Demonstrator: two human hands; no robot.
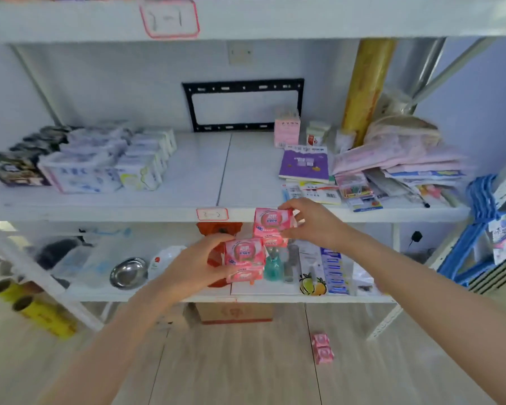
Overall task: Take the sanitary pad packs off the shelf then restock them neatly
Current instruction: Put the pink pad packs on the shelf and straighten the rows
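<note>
My left hand (196, 264) grips a pink sanitary pad pack (244, 259) in front of the lower shelf. My right hand (311, 222) pinches a second pink pack (270, 225) by its right end, just at the front edge of the middle shelf (193, 182). Both packs are in the air, the right one higher. Rows of white and dark pad packs (88, 159) stand on the middle shelf's left part. Two more pink packs (322, 347) lie on the wooden floor below.
On the middle shelf's right side lie a purple booklet (304, 163), stationery and pink bags (398, 153). The lower shelf holds a steel bowl (128, 272) and small goods. Blue hangers (479, 229) hang at right. A cardboard box (234, 312) sits under the shelves.
</note>
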